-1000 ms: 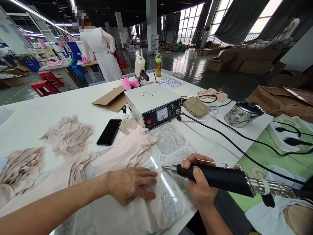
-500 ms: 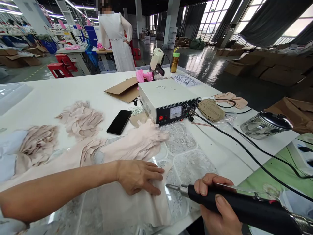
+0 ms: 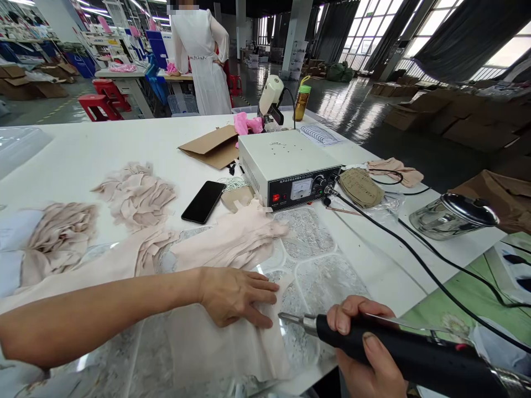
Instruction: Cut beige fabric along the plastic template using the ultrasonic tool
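Observation:
My left hand (image 3: 239, 297) lies flat, fingers apart, pressing on a pale beige fabric piece (image 3: 224, 354) spread over the marble-patterned mat (image 3: 321, 279). My right hand (image 3: 369, 342) is wrapped around a thick black ultrasonic cutter (image 3: 406, 348) with a slim metal tip. That tip points left and sits close beside the fabric's right edge, near my left fingertips; whether it touches the cloth I cannot tell. Just beyond my left hand is a stack of beige fabric pieces (image 3: 232, 235). More beige cloth (image 3: 135, 196) lies bunched to the left.
A white control box (image 3: 286, 160) with a dial stands behind the mat, its black cable (image 3: 398, 243) trailing right. Around it are a phone (image 3: 203, 202), a brown card pattern (image 3: 360, 188), a lidded metal canister (image 3: 452, 214), a lamp-like device (image 3: 271, 94) and a bottle (image 3: 302, 102). A person (image 3: 203, 61) stands beyond the table.
The cutter's tip has shifted slightly left, nearer the fabric edge and my left fingers. My left hand stays in place on the cloth. The camera view has tilted a little.

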A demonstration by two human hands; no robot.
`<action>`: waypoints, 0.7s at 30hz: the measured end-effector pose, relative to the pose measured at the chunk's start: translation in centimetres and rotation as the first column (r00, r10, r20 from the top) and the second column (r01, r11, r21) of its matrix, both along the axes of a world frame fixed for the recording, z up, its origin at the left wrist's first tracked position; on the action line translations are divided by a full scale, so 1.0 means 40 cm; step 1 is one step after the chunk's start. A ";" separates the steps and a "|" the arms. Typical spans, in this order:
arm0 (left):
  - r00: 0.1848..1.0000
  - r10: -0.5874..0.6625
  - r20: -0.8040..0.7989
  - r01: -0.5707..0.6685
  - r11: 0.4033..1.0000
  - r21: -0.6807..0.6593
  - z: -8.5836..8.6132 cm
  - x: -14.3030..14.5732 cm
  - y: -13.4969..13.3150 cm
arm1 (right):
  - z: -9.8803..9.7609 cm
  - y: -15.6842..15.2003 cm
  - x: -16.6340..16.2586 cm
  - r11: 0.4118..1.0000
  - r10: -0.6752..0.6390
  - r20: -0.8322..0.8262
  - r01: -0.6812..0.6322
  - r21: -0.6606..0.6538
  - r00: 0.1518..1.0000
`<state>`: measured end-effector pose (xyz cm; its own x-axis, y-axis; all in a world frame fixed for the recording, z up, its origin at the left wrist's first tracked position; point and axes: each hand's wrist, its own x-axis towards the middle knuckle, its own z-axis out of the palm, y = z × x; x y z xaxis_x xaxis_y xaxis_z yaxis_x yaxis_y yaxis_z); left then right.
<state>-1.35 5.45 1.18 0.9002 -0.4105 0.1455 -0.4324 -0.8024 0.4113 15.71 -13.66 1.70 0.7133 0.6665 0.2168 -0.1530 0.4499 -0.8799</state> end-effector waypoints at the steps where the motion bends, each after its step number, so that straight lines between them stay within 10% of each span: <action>1: 1.000 -0.007 0.010 0.007 1.000 0.002 0.000 0.000 0.000 | -0.001 -0.001 0.000 1.000 0.002 -0.003 -0.002 0.001 1.000; 21: 0.997 -0.075 0.011 0.073 0.988 0.138 -0.002 0.000 -0.001 | -0.013 -0.020 0.009 0.999 0.048 0.009 -0.048 -0.001 0.999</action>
